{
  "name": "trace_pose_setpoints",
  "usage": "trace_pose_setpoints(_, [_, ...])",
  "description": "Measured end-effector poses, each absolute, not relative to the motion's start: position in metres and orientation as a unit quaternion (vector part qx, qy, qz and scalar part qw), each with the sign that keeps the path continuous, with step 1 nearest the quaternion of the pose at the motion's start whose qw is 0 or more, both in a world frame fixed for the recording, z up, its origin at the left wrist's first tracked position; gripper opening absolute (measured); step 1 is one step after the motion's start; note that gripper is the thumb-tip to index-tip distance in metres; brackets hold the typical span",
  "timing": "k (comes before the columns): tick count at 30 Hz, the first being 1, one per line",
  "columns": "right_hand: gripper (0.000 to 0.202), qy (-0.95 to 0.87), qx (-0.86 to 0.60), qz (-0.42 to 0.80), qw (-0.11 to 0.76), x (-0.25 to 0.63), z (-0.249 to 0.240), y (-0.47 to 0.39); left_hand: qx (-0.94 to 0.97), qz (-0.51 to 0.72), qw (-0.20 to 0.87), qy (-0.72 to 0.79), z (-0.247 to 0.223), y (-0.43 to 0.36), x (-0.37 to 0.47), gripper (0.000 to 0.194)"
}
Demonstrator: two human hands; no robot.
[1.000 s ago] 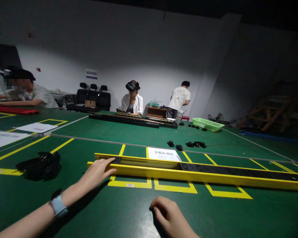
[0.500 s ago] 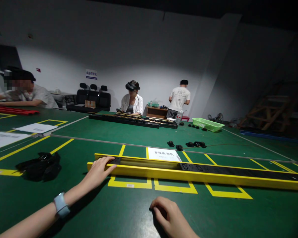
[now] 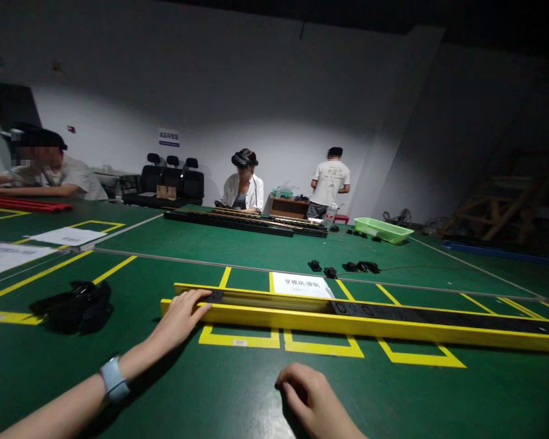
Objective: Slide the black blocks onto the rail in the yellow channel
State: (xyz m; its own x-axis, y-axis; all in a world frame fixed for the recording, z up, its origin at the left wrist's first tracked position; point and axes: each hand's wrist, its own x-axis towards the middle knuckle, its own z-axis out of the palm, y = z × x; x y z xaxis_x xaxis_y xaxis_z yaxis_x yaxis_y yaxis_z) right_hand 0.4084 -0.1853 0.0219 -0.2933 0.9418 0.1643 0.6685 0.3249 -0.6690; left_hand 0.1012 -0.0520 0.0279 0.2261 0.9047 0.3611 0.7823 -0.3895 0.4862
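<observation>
Rail (image 3: 274,317), seemingly steadied at eleven o'clock
Left hand (image 3: 178,320) touches its end, fingers' grip unclear; right hand (image 3: 318,393) curls, contents hidden.

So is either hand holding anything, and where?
Left hand covers the left end of the yellow rail; whether it grips or rests cannot be told. Right hand, loosely curled, shows nothing held.

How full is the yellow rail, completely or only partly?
Partly: the rail holds a black strip at right and a black piece by the left hand, with bare channel between.
</observation>
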Motion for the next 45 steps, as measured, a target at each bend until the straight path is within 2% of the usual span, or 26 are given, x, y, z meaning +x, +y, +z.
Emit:
trace_pose_setpoints(32, [0.02,-0.763,-0.529,0.249,0.275,0.407,0.026,-0.188,0.852,0.298,0.044,0.429,0.014,-0.043,0.1,0.038])
trace_pose_setpoints(45, [0.021,-0.764,-0.52,0.248,0.291,0.408,0.025,-0.19,0.843,0.298,0.033,0.446,0.02,-0.05,0.108,0.037])
